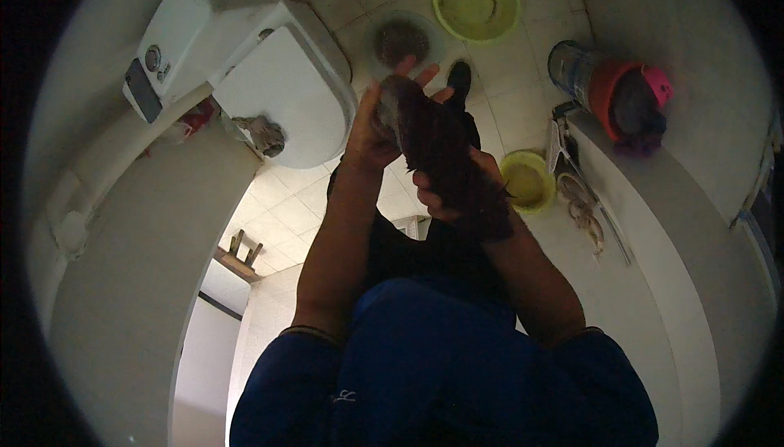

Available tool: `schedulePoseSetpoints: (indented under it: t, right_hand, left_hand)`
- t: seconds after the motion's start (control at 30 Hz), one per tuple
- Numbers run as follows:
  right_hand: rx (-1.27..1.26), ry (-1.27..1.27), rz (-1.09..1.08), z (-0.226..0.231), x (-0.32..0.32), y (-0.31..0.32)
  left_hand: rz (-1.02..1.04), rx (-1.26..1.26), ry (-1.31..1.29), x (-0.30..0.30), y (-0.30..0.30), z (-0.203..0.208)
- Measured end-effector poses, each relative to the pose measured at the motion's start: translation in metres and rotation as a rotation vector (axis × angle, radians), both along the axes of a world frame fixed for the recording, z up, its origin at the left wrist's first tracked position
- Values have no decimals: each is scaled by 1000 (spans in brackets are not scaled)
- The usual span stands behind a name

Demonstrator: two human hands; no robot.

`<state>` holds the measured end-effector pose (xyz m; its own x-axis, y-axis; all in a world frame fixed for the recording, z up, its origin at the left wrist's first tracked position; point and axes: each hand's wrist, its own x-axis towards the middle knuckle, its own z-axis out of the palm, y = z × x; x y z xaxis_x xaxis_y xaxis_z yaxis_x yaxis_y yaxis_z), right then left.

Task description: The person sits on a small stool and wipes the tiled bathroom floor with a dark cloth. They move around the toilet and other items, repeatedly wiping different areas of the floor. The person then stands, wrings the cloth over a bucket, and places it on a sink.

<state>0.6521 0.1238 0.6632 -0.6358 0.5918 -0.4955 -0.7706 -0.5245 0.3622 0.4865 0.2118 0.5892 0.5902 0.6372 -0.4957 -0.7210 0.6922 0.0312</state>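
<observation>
Both my hands are raised in front of me with a long, dark maroon, shaggy, soft-looking thing (445,157) between them. It slants from upper left to lower right and has a greyish part at its upper left end; its kind is not clear. My left hand (374,133) holds that upper end against the palm, its fingertips spreading out past the far side. Around the lower half my right hand (486,168) is closed, thumb and fingers curled on it. Beyond my hands, a pale see-through basin (433,39) on the floor contains something dark reddish-brown (400,43).
A yellow-green basin (476,4) stands farther off on the tiles, a smaller one (527,181) at my right. A white washing machine (286,88) with a crumpled grey cloth (263,135) stands left. On the right ledge, an orange container (612,100) holds dark cloth.
</observation>
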Motion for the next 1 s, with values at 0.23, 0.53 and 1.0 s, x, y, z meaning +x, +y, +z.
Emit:
schedulePoseSetpoints:
  t: [0.23, 0.53, 1.0]
  right_hand:
    - [-40, -13, 57, -14, 5, 2]
    - [44, -405, 347, 7, 17, 13]
    - [658, -1240, 962, -22, 4, 39]
  left_hand:
    - [-61, 157, 292, -2, 6, 5]
    - [-211, 122, 551, 0, -3, 5]
    - [-362, 96, 747, 4, -4, -52]
